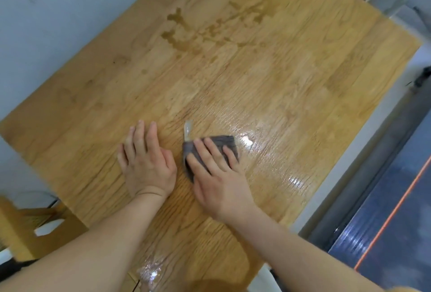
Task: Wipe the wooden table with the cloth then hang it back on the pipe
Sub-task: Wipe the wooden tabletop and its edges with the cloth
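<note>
The right hand (218, 173) lies flat on a small grey cloth (224, 143), with its fingers spread and pressing down, not curled around it. The cloth is folded into a little pad. It sits on the wooden surface (268, 70), about in the middle between the left and right edges and nearer to the near edge than the far one. Its long side runs from the near left to the far right. A thin pale tag (187, 129) sticks out of the cloth's far left corner and points to the far edge.

The left hand (147, 163) rests flat on the wood just beside the cloth, fingers open and a little apart, holding nothing.

The wood by the cloth and toward the right edge is shiny and wet. Darker wet marks (184, 28) show near the far edge. A wooden chair (25, 228) stands by the near left corner. A grey wall (58, 7) runs along the left edge.
</note>
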`<state>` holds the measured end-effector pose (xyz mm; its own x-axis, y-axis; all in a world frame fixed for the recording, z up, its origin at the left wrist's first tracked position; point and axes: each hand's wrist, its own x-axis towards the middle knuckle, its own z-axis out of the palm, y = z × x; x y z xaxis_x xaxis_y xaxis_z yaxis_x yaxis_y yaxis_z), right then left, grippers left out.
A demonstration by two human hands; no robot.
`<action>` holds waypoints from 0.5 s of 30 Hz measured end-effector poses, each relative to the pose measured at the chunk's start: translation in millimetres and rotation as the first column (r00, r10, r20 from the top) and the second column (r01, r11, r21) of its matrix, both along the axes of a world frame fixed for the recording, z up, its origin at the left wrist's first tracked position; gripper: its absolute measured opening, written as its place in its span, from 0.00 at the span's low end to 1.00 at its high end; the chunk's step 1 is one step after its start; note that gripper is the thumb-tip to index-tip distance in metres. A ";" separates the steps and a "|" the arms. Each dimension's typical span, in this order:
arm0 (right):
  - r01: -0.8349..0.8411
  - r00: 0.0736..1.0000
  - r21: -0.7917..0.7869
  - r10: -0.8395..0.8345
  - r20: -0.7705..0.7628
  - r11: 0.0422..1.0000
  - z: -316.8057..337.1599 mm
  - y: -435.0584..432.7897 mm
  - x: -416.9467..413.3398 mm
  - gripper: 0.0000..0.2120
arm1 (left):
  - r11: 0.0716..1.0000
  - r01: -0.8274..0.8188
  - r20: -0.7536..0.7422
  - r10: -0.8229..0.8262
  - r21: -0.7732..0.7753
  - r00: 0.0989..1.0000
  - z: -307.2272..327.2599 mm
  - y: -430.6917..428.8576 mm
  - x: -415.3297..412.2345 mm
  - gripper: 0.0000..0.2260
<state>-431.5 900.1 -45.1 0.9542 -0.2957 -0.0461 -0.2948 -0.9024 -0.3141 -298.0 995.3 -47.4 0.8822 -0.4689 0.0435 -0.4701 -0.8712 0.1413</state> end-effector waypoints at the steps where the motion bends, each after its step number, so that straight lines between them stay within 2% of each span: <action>1: -0.132 0.991 0.011 0.132 0.011 0.991 0.0 -17.4 -10.2 0.22 | 1.000 0.001 0.001 -0.001 -0.001 1.000 0.4 -0.5 -0.6 0.24; 2: -0.219 0.976 -0.008 0.219 0.017 0.976 -2.6 -43.0 -15.4 0.23 | 1.000 0.003 -0.002 -0.003 0.003 1.000 0.7 -1.4 -0.4 0.24; 3: -0.232 0.972 -0.055 0.234 0.028 0.971 -5.6 -72.4 -15.1 0.23 | 1.000 0.001 -0.009 -0.001 0.008 1.000 0.8 -1.8 0.6 0.24; 4: -0.149 0.988 -0.088 0.153 0.032 0.985 -6.1 -101.6 -9.1 0.24 | 1.000 -0.004 -0.014 0.004 0.013 1.000 0.7 -2.2 2.1 0.24; 6: 0.218 0.976 -0.103 -0.217 0.015 0.971 -1.0 -147.7 15.9 0.25 | 1.000 -0.009 -0.018 0.009 0.025 1.000 0.9 -1.4 3.7 0.24; 8: 0.525 0.850 -0.088 -0.526 0.013 0.846 0.3 -153.6 51.6 0.26 | 1.000 -0.008 -0.017 0.009 0.028 1.000 0.8 -1.8 3.7 0.25; 10: 0.615 0.788 -0.062 -0.615 0.018 0.786 -2.4 -116.9 78.8 0.26 | 0.999 -0.012 -0.021 0.012 0.034 1.000 0.2 -1.5 3.2 0.25; 12: 0.502 0.864 -0.026 -0.499 0.071 0.865 -5.3 -62.4 81.7 0.25 | 0.999 -0.009 -0.019 0.010 0.034 1.000 -0.3 -1.3 3.5 0.25; 14: 0.233 0.971 0.006 -0.233 0.059 0.972 -3.1 -19.7 56.1 0.24 | 1.000 -0.014 -0.020 0.014 0.026 1.000 -0.1 -1.5 3.0 0.25; 15: 0.093 0.994 0.003 -0.093 0.061 0.996 -3.0 -14.9 37.7 0.23 | 1.000 -0.013 -0.023 0.013 0.022 1.000 0.1 -1.6 2.1 0.25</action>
